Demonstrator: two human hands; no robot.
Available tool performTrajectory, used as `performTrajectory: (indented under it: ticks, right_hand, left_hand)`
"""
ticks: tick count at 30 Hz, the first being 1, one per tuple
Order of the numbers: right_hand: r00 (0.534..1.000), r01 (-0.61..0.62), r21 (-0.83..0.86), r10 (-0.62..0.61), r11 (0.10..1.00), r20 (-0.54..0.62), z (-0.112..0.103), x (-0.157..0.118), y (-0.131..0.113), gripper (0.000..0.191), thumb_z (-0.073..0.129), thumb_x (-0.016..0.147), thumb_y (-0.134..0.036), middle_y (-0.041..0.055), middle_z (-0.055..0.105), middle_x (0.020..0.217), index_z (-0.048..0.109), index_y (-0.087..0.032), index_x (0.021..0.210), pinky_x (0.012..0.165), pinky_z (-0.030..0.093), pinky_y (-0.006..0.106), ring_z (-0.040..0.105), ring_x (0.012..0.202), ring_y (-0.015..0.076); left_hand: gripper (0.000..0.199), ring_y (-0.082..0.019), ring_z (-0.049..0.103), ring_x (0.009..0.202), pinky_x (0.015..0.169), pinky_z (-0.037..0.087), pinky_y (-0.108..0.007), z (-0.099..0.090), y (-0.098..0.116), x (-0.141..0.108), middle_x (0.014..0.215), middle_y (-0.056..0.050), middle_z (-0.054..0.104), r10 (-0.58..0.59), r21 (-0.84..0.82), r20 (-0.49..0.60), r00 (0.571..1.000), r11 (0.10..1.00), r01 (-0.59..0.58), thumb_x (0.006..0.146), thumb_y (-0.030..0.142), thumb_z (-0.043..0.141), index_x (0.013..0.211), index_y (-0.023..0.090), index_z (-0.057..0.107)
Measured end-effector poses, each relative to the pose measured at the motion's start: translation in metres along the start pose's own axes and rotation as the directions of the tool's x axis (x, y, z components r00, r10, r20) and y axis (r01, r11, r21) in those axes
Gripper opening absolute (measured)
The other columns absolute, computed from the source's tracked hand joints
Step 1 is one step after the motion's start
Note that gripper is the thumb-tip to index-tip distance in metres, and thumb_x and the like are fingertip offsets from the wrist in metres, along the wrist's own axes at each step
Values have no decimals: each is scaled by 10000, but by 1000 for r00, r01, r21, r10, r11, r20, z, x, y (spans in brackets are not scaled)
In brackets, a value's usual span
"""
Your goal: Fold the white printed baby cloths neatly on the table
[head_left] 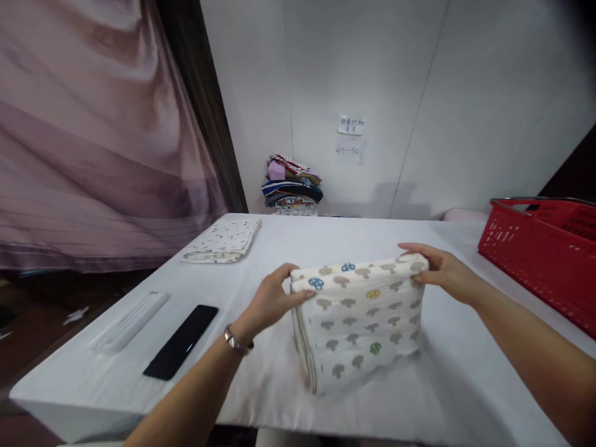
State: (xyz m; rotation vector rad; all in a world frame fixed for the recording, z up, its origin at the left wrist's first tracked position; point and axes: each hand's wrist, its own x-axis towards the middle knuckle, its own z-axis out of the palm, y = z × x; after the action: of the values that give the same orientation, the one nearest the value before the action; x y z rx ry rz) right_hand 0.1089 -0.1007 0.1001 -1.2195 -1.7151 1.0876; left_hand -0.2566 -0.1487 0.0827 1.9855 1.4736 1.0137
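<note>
A folded white cloth with a mushroom print (pixel 361 323) hangs upright over the near part of the white table (pixel 354 239). My left hand (pixel 274 295) pinches its top left corner, thumb on the near face and fingers behind. At the top right corner, my right hand (pixel 437 267) grips the cloth between thumb and fingers. Grey, blue, yellow and green mushrooms show on the near side, and several folded layers show along the left edge. The cloth's lower edge is close to the tabletop; whether it touches is unclear.
Another folded patterned cloth (pixel 225 241) lies at the table's back left. A black phone (pixel 181 341) and a white object (pixel 130 321) lie at the left. A red basket (pixel 544 254) stands at the right. Beyond the back edge is a stack of folded fabrics (pixel 292 186).
</note>
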Motion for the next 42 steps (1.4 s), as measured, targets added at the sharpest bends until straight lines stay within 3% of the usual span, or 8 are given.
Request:
performTrajectory:
  ticks: [5, 8, 11, 12, 16, 20, 30, 42]
  right_hand:
    - [951, 264, -172, -286, 949, -120, -13, 36, -48, 651, 687, 643, -270, 56, 625, 1092, 511, -219, 1268, 804, 507, 356, 607, 934, 214]
    - [793, 450, -442, -575, 776, -202, -18, 39, -66, 565, 642, 702, -270, 56, 608, 1124, 516, -229, 1252, 883, 467, 396, 581, 991, 217]
    - [667, 531, -635, -739, 561, -95, -8, 21, -39, 399, 580, 740, -244, 77, 605, 1128, 579, -223, 1139, 944, 425, 439, 547, 1058, 242]
    - [668, 546, -647, -742, 533, -48, 0, 12, -18, 357, 558, 752, -241, 92, 604, 1130, 590, -215, 1106, 959, 412, 458, 535, 1081, 255]
    - [847, 471, -642, -513, 604, 139, 41, -37, 88, 263, 467, 794, -256, 100, 645, 1044, 624, -234, 1004, 939, 413, 512, 562, 1040, 277]
    - [881, 453, -638, -423, 622, 213, 66, -76, 153, 285, 473, 793, -197, 107, 622, 1106, 611, -214, 1042, 929, 428, 481, 542, 1069, 271]
    - [900, 433, -568, -374, 700, 225, 64, -96, 129, 442, 455, 802, -181, 66, 528, 1273, 513, -248, 1235, 987, 399, 451, 472, 1183, 243]
    - [823, 544, -603, -511, 584, 248, 86, -86, 137, 304, 430, 909, -274, 72, 590, 1204, 601, -252, 1159, 937, 453, 452, 531, 1120, 233]
  left_hand:
    - [389, -165, 561, 836, 744, 424, -271, -49, 43, 49, 899, 2, 614, 247, 305, -202, 948, 935, -179, 712, 449, 659, 977, 189, 542]
    - [404, -202, 543, 936, 849, 416, -348, -66, 57, 59, 967, -45, 596, 437, 456, -236, 868, 839, -299, 728, 421, 648, 1019, 168, 529]
    - [294, -227, 529, 999, 948, 370, -430, -50, 36, 38, 996, -65, 594, 544, 523, -102, 833, 741, -420, 757, 359, 616, 977, 182, 537]
    - [241, -226, 533, 1002, 968, 357, -445, -37, 21, 25, 996, -66, 600, 546, 517, -37, 837, 727, -452, 771, 322, 593, 964, 189, 537]
    - [202, -199, 567, 951, 1013, 332, -446, 34, -46, -42, 964, -58, 619, 454, 407, 286, 844, 740, -536, 786, 218, 538, 988, 205, 541]
    - [203, -197, 562, 971, 1003, 356, -430, 76, -75, -89, 981, -69, 614, 436, 352, 347, 831, 760, -546, 817, 183, 503, 1017, 199, 533]
    - [374, -232, 527, 1100, 934, 431, -405, 72, -60, -105, 1127, -114, 589, 388, 255, 169, 906, 871, -420, 792, 391, 617, 1108, 201, 554]
    - [199, -209, 547, 1041, 889, 447, -380, 79, -52, -117, 992, -78, 627, 472, 446, 228, 851, 727, -523, 883, 310, 502, 1012, 188, 591]
